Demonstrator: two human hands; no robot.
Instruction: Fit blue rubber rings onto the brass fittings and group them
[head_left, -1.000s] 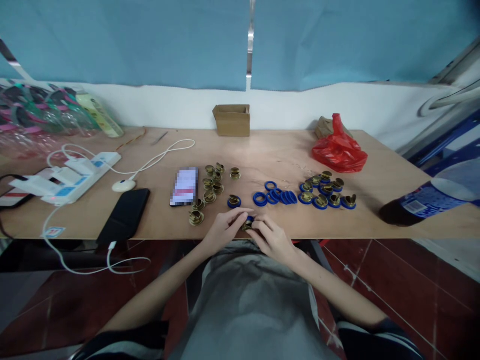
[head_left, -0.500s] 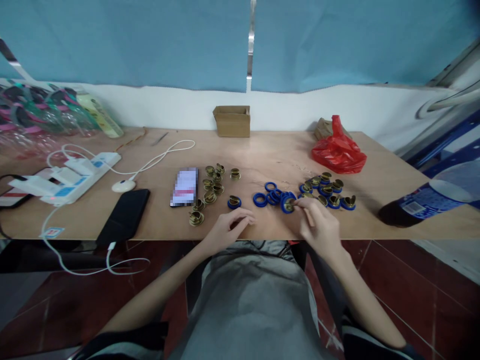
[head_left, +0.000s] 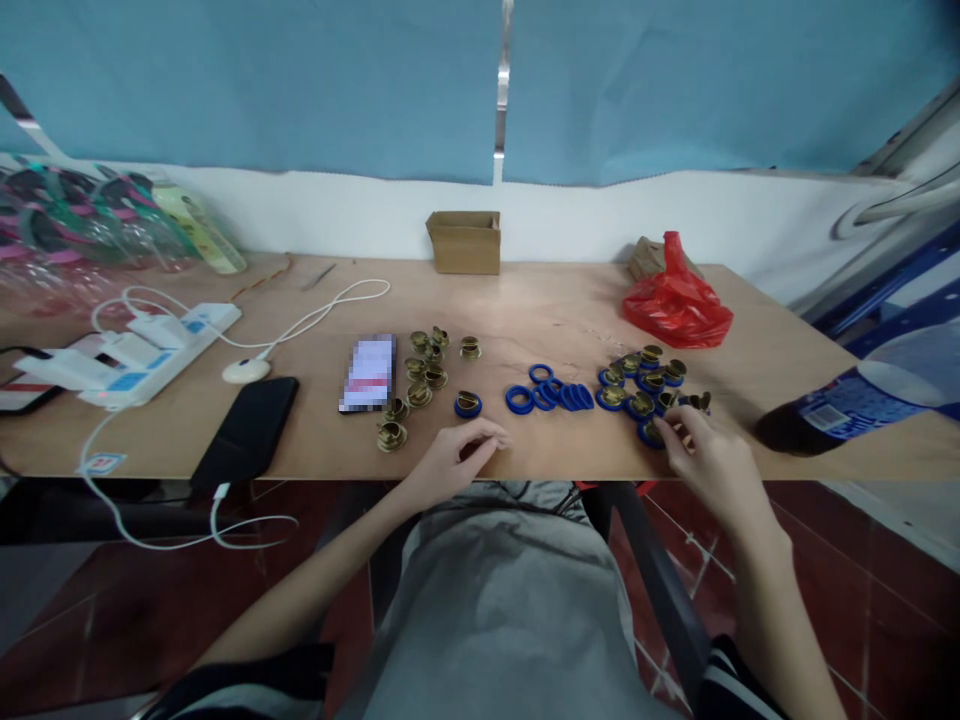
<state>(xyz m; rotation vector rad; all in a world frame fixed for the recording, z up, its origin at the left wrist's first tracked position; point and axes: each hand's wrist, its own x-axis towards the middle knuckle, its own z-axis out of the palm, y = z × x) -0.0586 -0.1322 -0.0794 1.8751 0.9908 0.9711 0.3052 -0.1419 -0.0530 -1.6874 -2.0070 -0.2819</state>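
Note:
My right hand (head_left: 709, 455) is at the right-hand group, its thumb and fingertips pinched on a brass-coloured round fitting with a blue ring (head_left: 651, 432), low over the table. Beside it sit several similar brass fittings in blue rings (head_left: 652, 380). My left hand (head_left: 466, 455) rests at the table's front edge, loosely curled, with a gap between thumb and fingers and nothing seen in it. Just beyond it stands a single brass fitting in a blue ring (head_left: 468, 404). Loose blue rings (head_left: 551, 392) lie between my hands. Several brass fittings without rings (head_left: 418, 394) are at the left.
A lit phone (head_left: 368, 374), a dark phone (head_left: 246, 430) and a white power strip (head_left: 161, 360) with cables lie left. A cardboard box (head_left: 465, 246) stands at the back. Right are a red plastic bag (head_left: 677, 303) and a dark drink bottle (head_left: 840, 405) on its side.
My right hand has moved right with the brass fitting and its blue ring, from beside the loose rings to the front of the right-hand group. The left hand has stayed in place.

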